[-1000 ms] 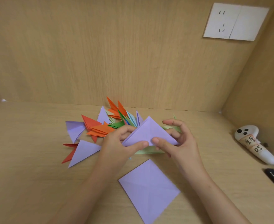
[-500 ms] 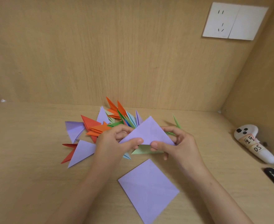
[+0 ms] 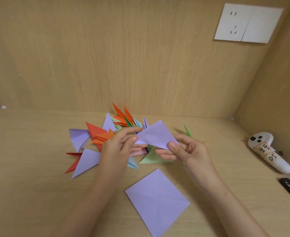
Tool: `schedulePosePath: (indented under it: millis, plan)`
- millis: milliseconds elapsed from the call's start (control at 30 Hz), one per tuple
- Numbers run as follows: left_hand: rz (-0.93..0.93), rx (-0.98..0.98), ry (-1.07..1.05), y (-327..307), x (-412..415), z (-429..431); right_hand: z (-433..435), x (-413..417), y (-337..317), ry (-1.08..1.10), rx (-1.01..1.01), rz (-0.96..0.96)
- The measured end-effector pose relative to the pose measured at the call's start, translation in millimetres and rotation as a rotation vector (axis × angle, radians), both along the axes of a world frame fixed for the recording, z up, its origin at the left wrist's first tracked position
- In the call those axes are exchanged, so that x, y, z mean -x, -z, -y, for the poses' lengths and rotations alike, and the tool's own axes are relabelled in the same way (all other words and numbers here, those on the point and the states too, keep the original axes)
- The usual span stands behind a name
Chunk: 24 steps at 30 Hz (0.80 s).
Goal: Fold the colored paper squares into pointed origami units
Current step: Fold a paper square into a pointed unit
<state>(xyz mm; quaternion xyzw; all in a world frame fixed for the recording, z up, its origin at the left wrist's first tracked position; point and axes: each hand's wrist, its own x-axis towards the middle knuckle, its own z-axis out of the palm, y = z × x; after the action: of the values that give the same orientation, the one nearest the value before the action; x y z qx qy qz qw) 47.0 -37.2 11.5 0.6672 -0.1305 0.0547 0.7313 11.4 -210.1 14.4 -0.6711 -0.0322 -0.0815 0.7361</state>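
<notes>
Head view: many pointed units [image 3: 106, 135] piled, both hands pinching a half-folded purple sheet [image 3: 156, 135], one square [image 3: 157, 200] untouched.

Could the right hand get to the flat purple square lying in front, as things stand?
Probably yes: the flat purple square lies uncovered close by the right hand, nothing between them, though that hand pinches the folded purple sheet.

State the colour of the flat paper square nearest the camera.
Flat paper square: light purple, best seen in head view.

The left hand [image 3: 115, 149] partly hides a pink paper [image 3: 138, 153].
</notes>
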Motion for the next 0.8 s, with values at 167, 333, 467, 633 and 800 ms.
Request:
schedulePosePath:
  millis: [167,333,467,633,800]
  plan:
    - [0.032,-0.014,0.012,-1,3,-1,2,0,1,0.015,0.011,0.024]
    - [0.012,0.114,-0.024,-3,4,-1,5,-1,0,0.068,-0.102,0.039]
    - [-0.070,0.102,0.031,-1,5,7,-3,2,-1,0.026,-0.163,0.045]
    - [-0.091,0.022,-0.028,7,5,11,-15,3,6,-0.060,-0.091,0.013]
    - [-0.073,0.063,-0.020,4,-1,5,-7,2,7,0.077,0.108,0.167]
